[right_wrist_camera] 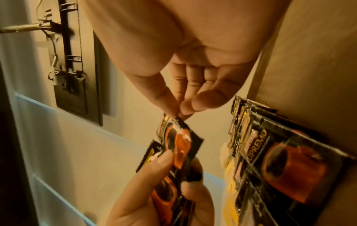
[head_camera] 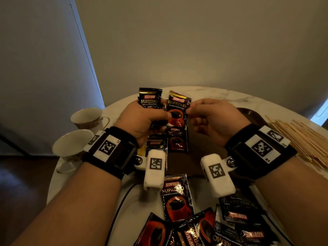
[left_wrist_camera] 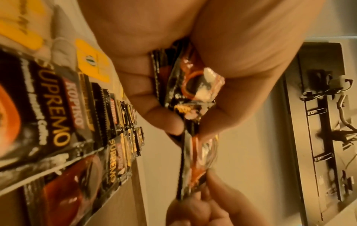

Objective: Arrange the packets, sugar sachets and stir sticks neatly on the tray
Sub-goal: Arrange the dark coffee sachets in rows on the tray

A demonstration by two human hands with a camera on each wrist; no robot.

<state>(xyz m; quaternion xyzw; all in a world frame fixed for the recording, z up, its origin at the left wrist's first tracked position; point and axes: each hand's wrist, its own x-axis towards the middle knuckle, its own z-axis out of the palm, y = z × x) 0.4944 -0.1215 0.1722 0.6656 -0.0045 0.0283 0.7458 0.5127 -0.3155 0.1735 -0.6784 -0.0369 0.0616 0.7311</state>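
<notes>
My left hand [head_camera: 156,113] grips a small fan of black-and-red Kopiko coffee packets [head_camera: 150,99] above the tray's far end, thumb across the front one. My right hand [head_camera: 190,109] pinches the right edge of the front packet [head_camera: 176,112] between thumb and forefinger [right_wrist_camera: 179,113]. The left wrist view shows that packet [left_wrist_camera: 193,85] stretched between both hands. More packets [head_camera: 177,141] lie in rows on the brown tray [head_camera: 200,155], with yellow sugar sachets [left_wrist_camera: 94,64] beside them. Wooden stir sticks [head_camera: 298,139] are heaped on the table at the right.
Several loose coffee packets [head_camera: 177,197] are scattered on the white marble table [head_camera: 221,95] near its front edge. Two white cups [head_camera: 88,118] stand at the left edge. A dark dish [head_camera: 252,114] sits behind my right hand. A cable [head_camera: 120,206] runs along the front left.
</notes>
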